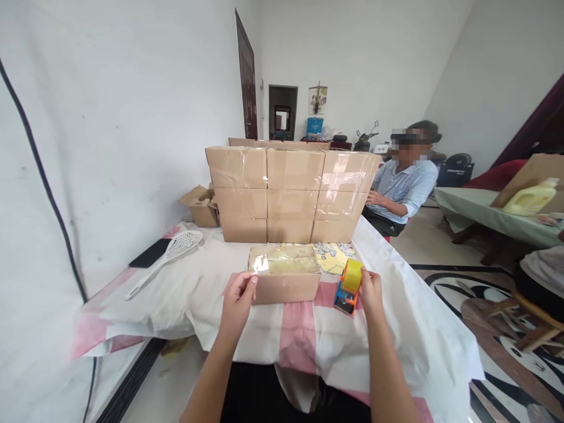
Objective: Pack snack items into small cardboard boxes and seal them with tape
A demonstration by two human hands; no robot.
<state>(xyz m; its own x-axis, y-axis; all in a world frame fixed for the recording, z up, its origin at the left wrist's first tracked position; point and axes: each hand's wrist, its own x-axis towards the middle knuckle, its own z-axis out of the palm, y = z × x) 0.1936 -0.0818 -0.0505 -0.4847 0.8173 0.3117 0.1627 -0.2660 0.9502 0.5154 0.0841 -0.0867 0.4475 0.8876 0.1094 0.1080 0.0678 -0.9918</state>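
Observation:
A small cardboard box (286, 288) sits on the tablecloth in front of me, with glossy clear tape across its top. My left hand (240, 292) is closed in a pinch at the box's left upper edge; what lies between the fingers is too small to make out. To the right of the box, my right hand (371, 288) grips a tape dispenser (347, 294), orange and blue with a yellow roll. Several stacked cardboard boxes (291, 200), with shiny tape on their fronts, stand just behind. A yellow patterned sheet (332, 257) lies between stack and dispenser.
A white slotted scoop (183, 244) and a flat black object (150, 252) lie at the left by the wall. An open carton (200, 205) stands beside the stack. Beyond the table's right edge sits a person (408, 188). A yellow jug (531, 197) is on another table.

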